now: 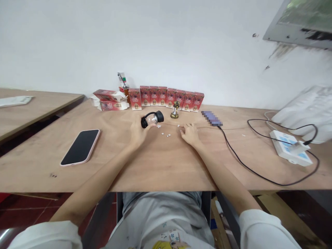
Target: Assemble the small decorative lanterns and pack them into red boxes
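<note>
My left hand (138,130) is closed around a small black lantern (151,119) with a clear body, tipped on its side with its wide black end pointing right. My right hand (190,134) rests palm down on the table with its fingers bent and somewhat apart. Close to its thumb lies a small white piece. Several small white discs (169,135) are scattered on the wood between my hands. Beyond them stands a small bronze-coloured lantern (175,111), upright and apart from both hands.
Red printed boxes (154,96) stand in a row by the wall, with opened red boxes (110,100) to their left. A phone (81,147) lies at left. Another phone (212,118) has a black cable running to a white power strip (290,148) at right.
</note>
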